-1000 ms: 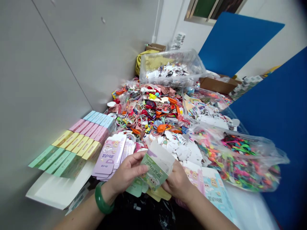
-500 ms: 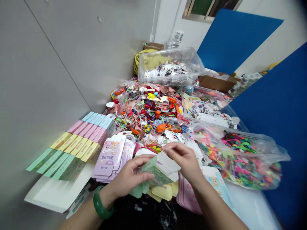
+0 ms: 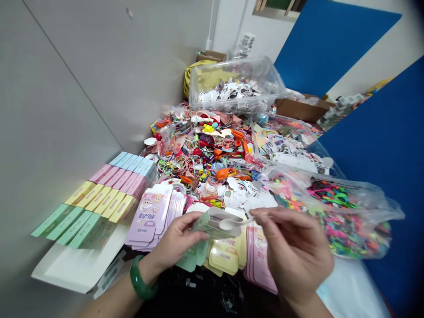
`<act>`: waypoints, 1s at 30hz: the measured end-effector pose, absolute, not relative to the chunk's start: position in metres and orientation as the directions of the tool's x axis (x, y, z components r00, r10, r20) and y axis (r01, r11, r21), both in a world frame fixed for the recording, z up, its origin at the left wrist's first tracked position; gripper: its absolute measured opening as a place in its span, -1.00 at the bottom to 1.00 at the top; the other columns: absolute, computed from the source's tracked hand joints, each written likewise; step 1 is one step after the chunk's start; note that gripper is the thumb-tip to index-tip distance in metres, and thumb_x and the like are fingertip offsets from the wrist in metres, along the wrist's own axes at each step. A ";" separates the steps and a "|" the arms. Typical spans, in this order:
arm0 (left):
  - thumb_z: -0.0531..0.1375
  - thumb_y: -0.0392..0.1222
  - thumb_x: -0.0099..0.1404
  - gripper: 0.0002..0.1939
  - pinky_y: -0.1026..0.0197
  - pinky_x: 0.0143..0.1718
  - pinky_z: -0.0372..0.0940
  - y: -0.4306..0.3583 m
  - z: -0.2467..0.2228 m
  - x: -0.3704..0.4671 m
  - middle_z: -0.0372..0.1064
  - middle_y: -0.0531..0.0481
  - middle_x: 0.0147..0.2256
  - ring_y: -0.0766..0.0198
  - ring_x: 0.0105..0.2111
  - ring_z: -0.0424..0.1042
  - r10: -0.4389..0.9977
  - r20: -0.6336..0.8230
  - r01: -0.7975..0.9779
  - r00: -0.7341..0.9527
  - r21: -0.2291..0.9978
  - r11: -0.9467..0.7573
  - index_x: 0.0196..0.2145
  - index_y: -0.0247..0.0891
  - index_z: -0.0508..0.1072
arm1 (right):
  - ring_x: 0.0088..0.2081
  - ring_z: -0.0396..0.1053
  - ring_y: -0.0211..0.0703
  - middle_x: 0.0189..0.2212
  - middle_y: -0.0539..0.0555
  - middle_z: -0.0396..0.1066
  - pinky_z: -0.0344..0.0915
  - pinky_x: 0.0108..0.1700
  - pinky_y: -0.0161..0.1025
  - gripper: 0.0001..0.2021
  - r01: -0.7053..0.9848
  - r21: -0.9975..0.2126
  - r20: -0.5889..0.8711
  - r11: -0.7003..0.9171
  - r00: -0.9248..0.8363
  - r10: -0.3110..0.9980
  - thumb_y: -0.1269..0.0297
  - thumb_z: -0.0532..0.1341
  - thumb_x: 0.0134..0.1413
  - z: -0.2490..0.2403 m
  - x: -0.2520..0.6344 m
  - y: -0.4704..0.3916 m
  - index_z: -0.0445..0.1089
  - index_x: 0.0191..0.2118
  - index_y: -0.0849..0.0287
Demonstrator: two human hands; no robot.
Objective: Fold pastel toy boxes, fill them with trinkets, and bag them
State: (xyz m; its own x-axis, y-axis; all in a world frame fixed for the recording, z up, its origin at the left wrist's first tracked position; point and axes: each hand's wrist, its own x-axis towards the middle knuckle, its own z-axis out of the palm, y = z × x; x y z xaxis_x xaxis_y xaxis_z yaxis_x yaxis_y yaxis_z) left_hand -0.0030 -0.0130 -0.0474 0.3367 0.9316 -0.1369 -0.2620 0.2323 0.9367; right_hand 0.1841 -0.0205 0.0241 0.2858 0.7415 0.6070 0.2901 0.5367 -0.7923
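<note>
A small green carton [image 3: 206, 224] is in my left hand [image 3: 177, 240], thumb in front and fingers behind, its opening turned toward the right. My right hand [image 3: 293, 249] pinches the handle of a white plastic spoon [image 3: 228, 224]. The spoon's bowl lies at the carton's opening; how far inside it reaches I cannot tell. Below the carton lie flat yellow cartons [image 3: 224, 257] and flat green cartons [image 3: 189, 258]. Flat pink cartons [image 3: 260, 260] are partly hidden behind my right hand. To the left of the carton leans a stack of flat purple cartons [image 3: 147, 218].
On the left, rows of green, yellow, pink and blue boxes stand in a white tray [image 3: 76, 269]. A heap of small colourful toys [image 3: 205, 150] covers the middle. Behind it sits a clear plastic bin [image 3: 265, 84]; at right lies a clear bag [image 3: 357, 234] of bright pieces.
My right hand has moved right and nearer, away from the carton's flaps, and now holds a white spoon at the opening. My left hand has tilted the carton toward the right.
</note>
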 end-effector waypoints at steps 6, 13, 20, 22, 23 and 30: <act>0.35 -0.26 0.09 -0.68 0.18 -0.01 0.29 -0.016 -0.050 -0.003 0.54 0.01 -0.16 0.14 -0.10 0.45 0.941 -0.142 -0.295 0.306 0.926 0.236 -0.14 -0.13 0.54 | -0.28 0.44 -0.11 -0.37 0.03 0.48 0.39 -0.29 -0.12 -0.70 0.334 -0.734 0.650 0.591 0.095 0.754 0.63 0.23 -0.01 0.017 0.179 -0.023 0.39 -0.21 0.07; 0.34 -0.23 0.12 -0.68 0.16 0.05 0.25 -0.016 -0.047 -0.002 0.52 -0.01 -0.11 0.13 -0.05 0.43 0.938 -0.123 -0.326 0.325 0.916 0.233 -0.12 -0.16 0.51 | 0.18 0.11 0.13 0.06 0.15 0.35 0.12 0.13 0.16 -0.91 0.619 -0.527 0.570 0.582 -0.251 0.782 0.43 0.25 0.07 0.000 0.175 -0.016 0.47 -0.34 0.08; 0.34 -0.19 0.13 -0.67 0.20 -0.04 0.28 -0.027 -0.050 -0.025 0.49 0.01 -0.15 0.18 -0.11 0.42 0.924 -0.206 -0.265 0.321 0.917 0.297 -0.11 -0.17 0.48 | -0.02 0.35 -0.05 -0.07 0.13 0.43 0.28 -0.02 -0.11 -0.85 0.502 -0.657 0.512 0.562 -0.249 0.822 0.33 0.17 0.16 0.009 0.190 0.015 0.50 -0.23 0.09; 0.35 -0.18 0.11 -0.66 0.23 -0.11 0.30 -0.034 -0.051 -0.029 0.48 0.03 -0.20 0.21 -0.17 0.42 0.900 -0.227 -0.230 0.371 0.917 0.326 -0.13 -0.18 0.49 | -0.26 0.41 -0.16 -0.30 0.08 0.48 0.31 -0.20 -0.23 -0.88 0.513 -0.713 0.484 0.477 -0.132 0.865 0.33 0.18 0.15 0.003 0.188 0.035 0.49 -0.33 0.12; 0.36 -0.18 0.10 -0.67 0.24 -0.13 0.30 -0.038 -0.052 -0.029 0.48 0.03 -0.22 0.22 -0.19 0.42 0.887 -0.234 -0.214 0.397 0.917 0.338 -0.14 -0.18 0.50 | -0.34 0.40 -0.19 -0.39 0.05 0.47 0.29 -0.27 -0.26 -0.88 0.525 -0.731 0.448 0.437 -0.113 0.887 0.32 0.19 0.14 -0.002 0.183 0.046 0.48 -0.36 0.14; 0.38 -0.16 0.07 -0.68 0.28 -0.16 0.25 -0.042 -0.047 -0.015 0.43 0.06 -0.29 0.27 -0.25 0.37 0.896 -0.173 -0.193 0.409 0.943 0.271 -0.19 -0.22 0.52 | -0.35 0.37 -0.18 -0.39 0.08 0.47 0.21 -0.27 -0.28 -0.86 0.659 -0.702 0.135 0.270 -0.249 0.959 0.23 0.26 0.03 -0.050 0.115 0.111 0.45 -0.39 0.19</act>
